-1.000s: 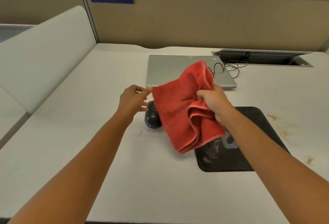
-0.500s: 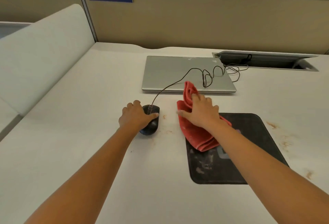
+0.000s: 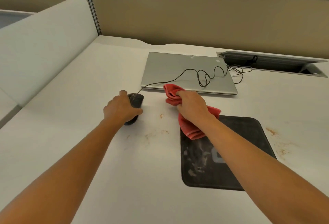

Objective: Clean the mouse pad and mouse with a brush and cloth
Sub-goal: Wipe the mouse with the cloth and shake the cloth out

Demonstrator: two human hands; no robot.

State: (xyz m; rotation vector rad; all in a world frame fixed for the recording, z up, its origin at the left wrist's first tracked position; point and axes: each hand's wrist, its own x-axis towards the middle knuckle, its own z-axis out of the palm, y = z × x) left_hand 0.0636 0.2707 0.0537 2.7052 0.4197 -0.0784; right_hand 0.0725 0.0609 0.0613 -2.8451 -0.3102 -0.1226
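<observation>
My left hand grips the dusty black wired mouse on the white desk, left of the mouse pad. My right hand grips a bunched red cloth; the cloth's lower end hangs over the pad's near-left corner region. The black mouse pad lies under my right forearm and shows pale dusty smears. No brush is in view.
A closed silver laptop lies behind the hands, with the mouse cable looped over it toward an open cable tray at the back right. Brown crumbs dot the desk. A beige partition stands at the back.
The cloth came down from the air onto the desk and my right hand gathered it into a bunch. My left hand dropped onto the mouse and closed around it.
</observation>
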